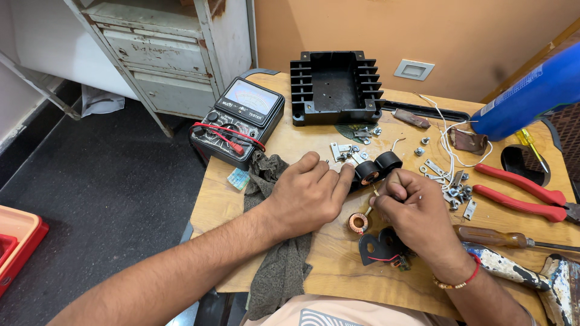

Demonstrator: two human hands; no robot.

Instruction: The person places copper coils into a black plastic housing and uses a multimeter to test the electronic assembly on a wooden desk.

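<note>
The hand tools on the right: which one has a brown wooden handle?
The screwdriver lying nearest the right hand. The pliers have red handles, and the small screwdriver is yellow.

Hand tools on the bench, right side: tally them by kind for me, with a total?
Pliers with red handles: 1
Screwdriver with brown wooden handle: 1
Small screwdriver with yellow handle: 1
Total: 3

The left hand and right hand touch none of these; they work at the black coil part.

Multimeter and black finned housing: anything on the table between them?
Nothing. In the head view the strip of wooden table between the multimeter and the black finned housing is bare.
</note>
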